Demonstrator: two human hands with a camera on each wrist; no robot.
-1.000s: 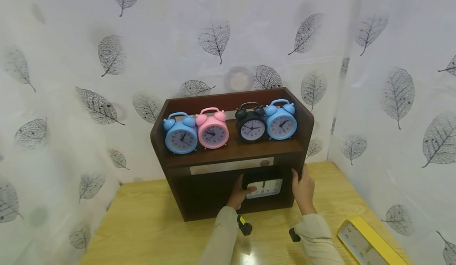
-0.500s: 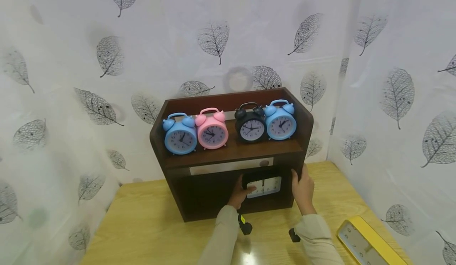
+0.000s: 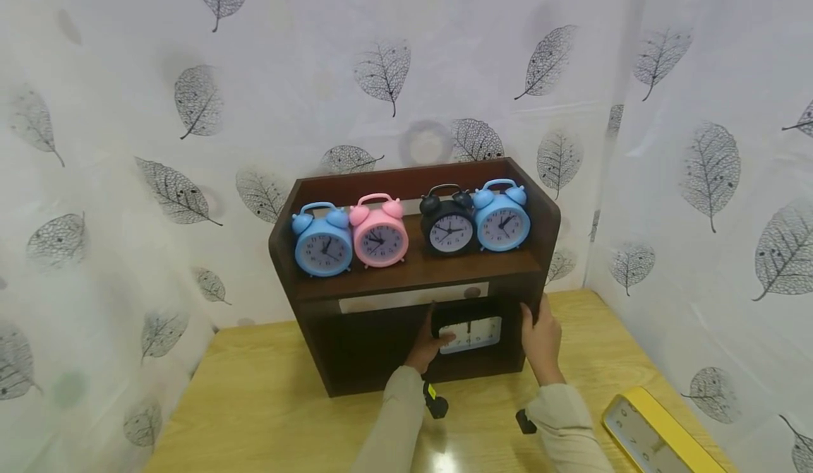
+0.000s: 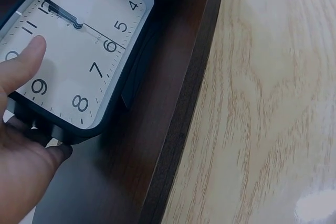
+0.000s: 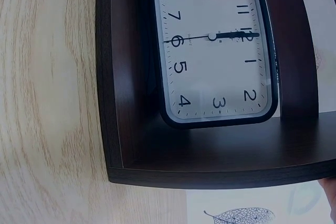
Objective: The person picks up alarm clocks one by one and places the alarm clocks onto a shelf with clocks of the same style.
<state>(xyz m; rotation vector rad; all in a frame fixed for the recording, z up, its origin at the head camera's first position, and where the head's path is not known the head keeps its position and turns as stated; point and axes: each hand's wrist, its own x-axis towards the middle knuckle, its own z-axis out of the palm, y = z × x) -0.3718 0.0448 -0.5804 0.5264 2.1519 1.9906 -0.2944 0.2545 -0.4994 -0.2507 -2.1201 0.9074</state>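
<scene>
My left hand [image 3: 427,342] grips a black rectangular desk clock [image 3: 485,333] by its left end, thumb on the white face and fingers behind the case. The clock [image 5: 218,72] stands upright in the lower right of a dark brown wooden shelf [image 3: 413,273], close to the right side panel. In the left wrist view the clock [image 4: 79,61] has a small foot under its lower edge. At the front edge of that panel, my right hand [image 3: 542,339] holds the shelf with thumb and fingers apart around it; the right wrist view catches only part of the hand [image 5: 329,195].
On the upper shelf stand a blue twin-bell alarm clock [image 3: 324,247], a pink one [image 3: 380,236], a black one [image 3: 448,226] and another blue one [image 3: 502,222]. A yellow rectangular clock [image 3: 667,430] lies on the wooden table [image 3: 254,416] at right. Leaf-patterned curtain [image 3: 286,70] hangs behind.
Almost nothing has moved. The black rectangular clock sits a touch further left, and a left fingertip shows slightly higher at its top left corner. The right hand has stayed put.
</scene>
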